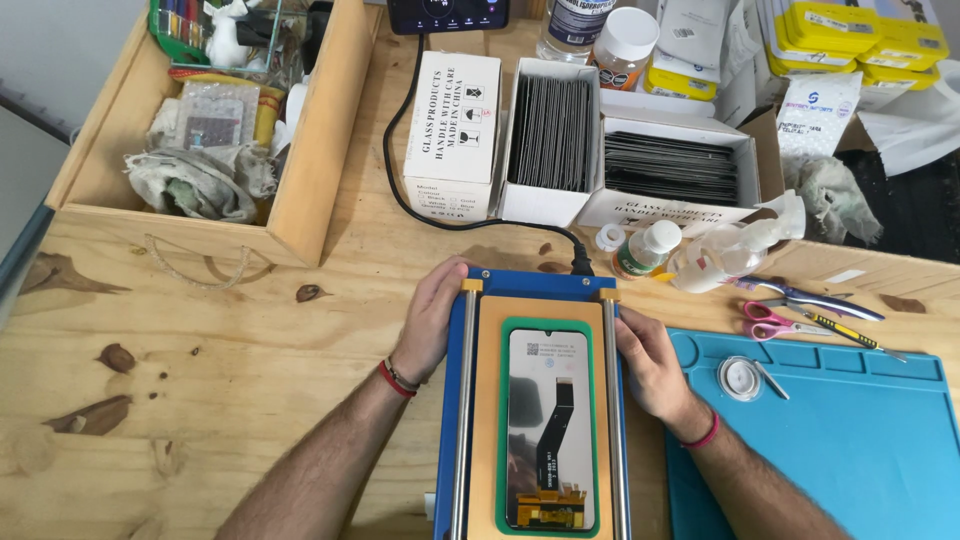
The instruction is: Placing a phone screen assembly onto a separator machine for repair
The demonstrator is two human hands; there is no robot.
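A blue flat machine (530, 284) with two metal rails lies on the wooden table in front of me. On its tan plate sits a green frame (502, 420) holding a phone screen (548, 440) face down, its black flex cable showing. My left hand (432, 322) grips the machine's left edge by the left rail. On the opposite side, my right hand (652, 362) rests against the right rail and edge. Both wrists wear red bands.
A blue work mat (860, 440) lies at right with a tape roll (740, 378), scissors (775, 322) and tweezers. Behind the machine stand white boxes of glass panels (550, 135), small bottles (645, 248) and a black cable (400, 170). A wooden crate (310, 150) sits far left.
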